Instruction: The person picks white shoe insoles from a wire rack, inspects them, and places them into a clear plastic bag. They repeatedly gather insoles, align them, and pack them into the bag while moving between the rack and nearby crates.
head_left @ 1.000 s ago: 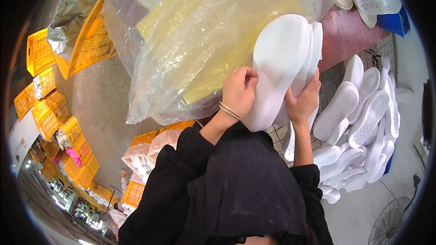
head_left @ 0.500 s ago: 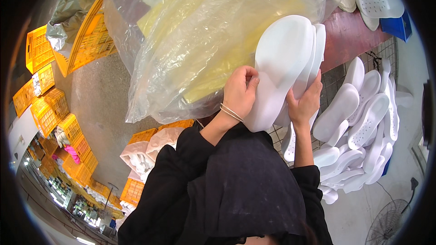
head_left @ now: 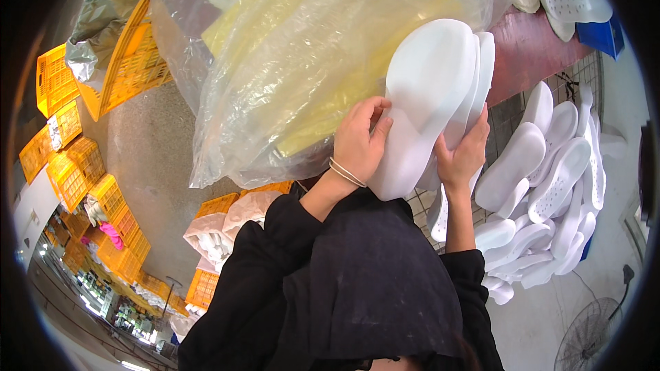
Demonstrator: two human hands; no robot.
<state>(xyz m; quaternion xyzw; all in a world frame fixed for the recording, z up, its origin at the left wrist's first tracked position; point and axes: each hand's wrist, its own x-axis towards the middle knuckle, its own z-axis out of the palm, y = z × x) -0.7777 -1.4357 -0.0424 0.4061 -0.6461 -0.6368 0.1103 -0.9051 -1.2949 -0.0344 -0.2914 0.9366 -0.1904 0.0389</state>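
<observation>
A stack of white shoe insoles (head_left: 425, 72) is held upright and slightly tilted in front of me, several pieces lying face to face. My right hand (head_left: 462, 154) wraps round the stack's right side, thumb toward me. At the left edge of the front insole, my left hand (head_left: 363, 136) has its fingers curled, with thumb and fingertips against the rim. Behind the stack spreads a large clear plastic bag (head_left: 275, 82) with something yellow showing through it. To the right, a heap of loose white insoles (head_left: 512, 165), some dotted with holes, is piled up.
The dark red tabletop (head_left: 529, 51) carries the bag. A perforated insole (head_left: 576, 1) rests by a blue bin (head_left: 599, 36) at the far right. Orange crates (head_left: 124, 220) stand along the left, some holding white pieces. A fan (head_left: 584, 336) is at the lower right.
The insole stack has risen very slightly, and my left hand has shifted a little to the left along its edge. Both hands keep their hold.
</observation>
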